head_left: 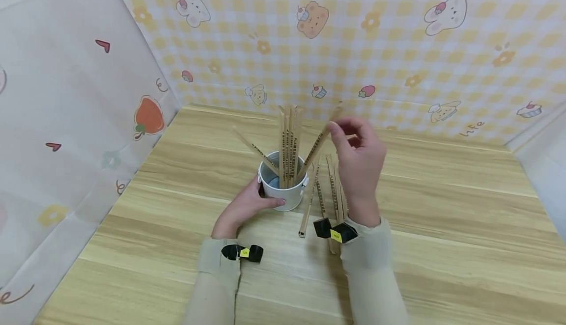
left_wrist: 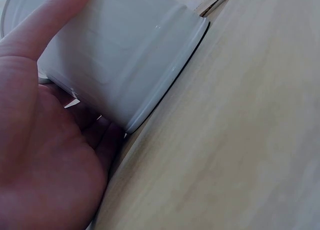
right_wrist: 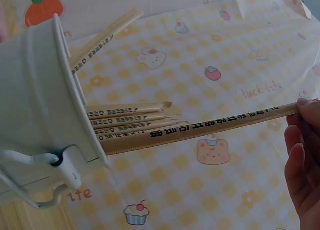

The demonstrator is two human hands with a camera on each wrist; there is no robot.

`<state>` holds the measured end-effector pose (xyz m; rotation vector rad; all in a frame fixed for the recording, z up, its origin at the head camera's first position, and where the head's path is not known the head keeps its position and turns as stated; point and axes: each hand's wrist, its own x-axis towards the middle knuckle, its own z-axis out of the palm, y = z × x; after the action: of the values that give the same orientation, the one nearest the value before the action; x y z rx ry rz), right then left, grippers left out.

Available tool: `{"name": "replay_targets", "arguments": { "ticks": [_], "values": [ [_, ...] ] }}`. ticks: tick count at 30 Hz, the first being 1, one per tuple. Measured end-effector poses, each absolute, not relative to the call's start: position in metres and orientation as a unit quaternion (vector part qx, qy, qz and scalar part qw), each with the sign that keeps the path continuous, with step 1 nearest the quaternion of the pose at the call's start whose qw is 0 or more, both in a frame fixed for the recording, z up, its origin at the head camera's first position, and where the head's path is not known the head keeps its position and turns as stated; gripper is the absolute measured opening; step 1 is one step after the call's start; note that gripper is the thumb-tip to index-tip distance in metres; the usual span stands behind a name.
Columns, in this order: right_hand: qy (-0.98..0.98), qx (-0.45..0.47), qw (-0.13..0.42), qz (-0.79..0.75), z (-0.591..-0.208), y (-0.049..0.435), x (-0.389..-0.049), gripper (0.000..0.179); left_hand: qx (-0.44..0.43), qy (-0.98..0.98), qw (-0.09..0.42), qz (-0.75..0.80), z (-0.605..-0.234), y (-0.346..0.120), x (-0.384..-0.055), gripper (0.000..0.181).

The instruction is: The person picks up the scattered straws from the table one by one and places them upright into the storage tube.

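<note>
A small white bucket [head_left: 289, 200] stands upright on the table. My left hand [head_left: 244, 206] grips it from the left; in the left wrist view the thumb lies along the wall of the bucket [left_wrist: 125, 54] and the other fingers go behind it. Between thumb and fingertips, my right hand [head_left: 361, 158] pinches the upper part of a paper-wrapped straw [head_left: 319, 144], which slants with its lower end inside the bucket. Several more wrapped straws [head_left: 288, 138] stand bunched in the middle, and another straw [head_left: 254, 147] leans out to the left. Dark printing runs along the wrappers.
Several loose wrapped straws [head_left: 322, 200] lie on the wood-grain table [head_left: 451, 212] right of the bucket, partly covered by the right wrist. A yellow checked sheet [head_left: 389, 50] rises behind the table, with a white printed sheet [head_left: 79, 99] at the left.
</note>
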<state>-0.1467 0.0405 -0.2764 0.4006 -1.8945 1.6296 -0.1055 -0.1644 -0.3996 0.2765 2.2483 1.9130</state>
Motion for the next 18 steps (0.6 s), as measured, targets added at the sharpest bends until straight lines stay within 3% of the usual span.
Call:
{"name": "replay_targets", "arguments": {
  "ticks": [7, 18],
  "values": [
    [-0.76, 0.16, 0.252, 0.578, -0.304, 0.035, -0.162, 0.025, 0.087, 0.761, 0.094, 0.636, -0.4, -0.165, -0.105, 0.091],
    [-0.791, 0.198, 0.23, 0.53, -0.319, 0.024, -0.168, 0.023, 0.089, 0.756, 0.091, 0.642, -0.408, -0.166, -0.109, 0.09]
  ]
}}
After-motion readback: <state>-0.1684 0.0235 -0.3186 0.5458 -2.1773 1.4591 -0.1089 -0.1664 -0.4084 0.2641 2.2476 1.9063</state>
